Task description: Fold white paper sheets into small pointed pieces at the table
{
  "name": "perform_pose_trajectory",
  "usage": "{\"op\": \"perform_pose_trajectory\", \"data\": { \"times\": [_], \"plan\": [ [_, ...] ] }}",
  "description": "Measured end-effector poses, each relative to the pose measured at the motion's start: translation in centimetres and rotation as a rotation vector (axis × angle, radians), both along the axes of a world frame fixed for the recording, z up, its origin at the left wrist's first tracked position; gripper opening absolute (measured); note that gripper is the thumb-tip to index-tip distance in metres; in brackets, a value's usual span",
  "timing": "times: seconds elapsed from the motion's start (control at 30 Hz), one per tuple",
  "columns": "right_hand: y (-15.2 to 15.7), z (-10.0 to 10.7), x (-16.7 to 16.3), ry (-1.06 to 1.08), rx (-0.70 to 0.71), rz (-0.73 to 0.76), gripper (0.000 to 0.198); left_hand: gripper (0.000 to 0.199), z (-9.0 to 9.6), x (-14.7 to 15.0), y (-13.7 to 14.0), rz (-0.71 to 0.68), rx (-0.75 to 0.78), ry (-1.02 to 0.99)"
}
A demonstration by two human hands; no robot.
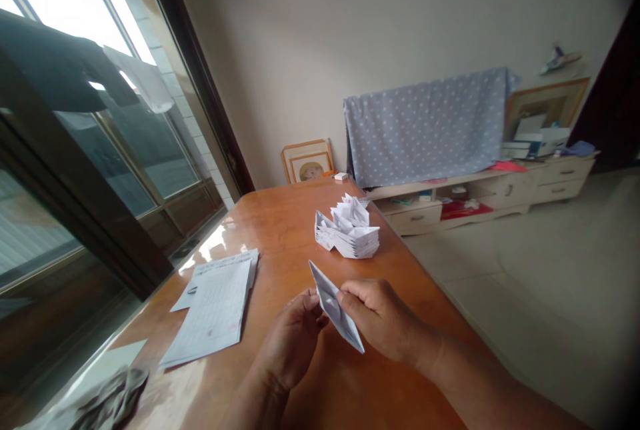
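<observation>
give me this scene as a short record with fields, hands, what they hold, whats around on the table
left hand: pinches the folded paper piece from its left side
right hand: pinches the same piece from its right side
folded paper piece: white, pointed, held above the wooden table
pile of folded papers: beyond the hands
printed sheets: flat stack, left of the hands
crumpled cloth: near left corner

Print on the flat sheets [215, 307] is illegible.

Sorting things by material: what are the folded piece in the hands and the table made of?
The folded piece looks like thin white printed paper, matte, with sharp creases. The table seems to be wood, orange-brown and glossy: it mirrors the window light.
</observation>
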State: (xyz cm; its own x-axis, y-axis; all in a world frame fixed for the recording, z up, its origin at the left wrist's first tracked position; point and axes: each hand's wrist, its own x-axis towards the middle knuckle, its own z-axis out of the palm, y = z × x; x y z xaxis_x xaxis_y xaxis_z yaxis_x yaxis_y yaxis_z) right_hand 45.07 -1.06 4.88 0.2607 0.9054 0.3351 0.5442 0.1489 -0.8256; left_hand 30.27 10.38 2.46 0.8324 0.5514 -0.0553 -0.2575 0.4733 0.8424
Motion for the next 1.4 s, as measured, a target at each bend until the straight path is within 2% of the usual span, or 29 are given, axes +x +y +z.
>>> {"op": "perform_pose_trajectory", "data": {
  "times": [0.33,0.67,0.87,1.23,1.3,1.4],
  "plan": [
    [0.3,-0.4,-0.4,0.046,0.008,-0.004,0.036,0.015,-0.4,-0.1,0.4,-0.005,0.003,0.002],
    [0.3,0.7,-1.9,-0.148,0.067,-0.063,0.033,0.013,-0.1,-0.4,0.6,-0.011,-0.075,-0.087],
    [0.2,1.5,-2.0,-0.194,0.054,-0.055,0.034,0.013,-0.1,-0.7,0.8,-0.009,-0.040,-0.118],
    [0.1,2.3,-1.6,-0.218,-0.018,-0.057,0.035,0.012,0.1,-0.8,0.7,0.011,0.006,-0.033],
    [-0.1,2.3,-1.6,-0.234,0.003,-0.098,0.026,0.013,0.2,-0.7,0.8,0.023,0.025,-0.019],
    [-0.3,2.1,-1.6,-0.339,0.107,-0.240,0.016,0.014,0.2,-0.5,0.9,0.064,0.043,-0.013]
  ]
}}
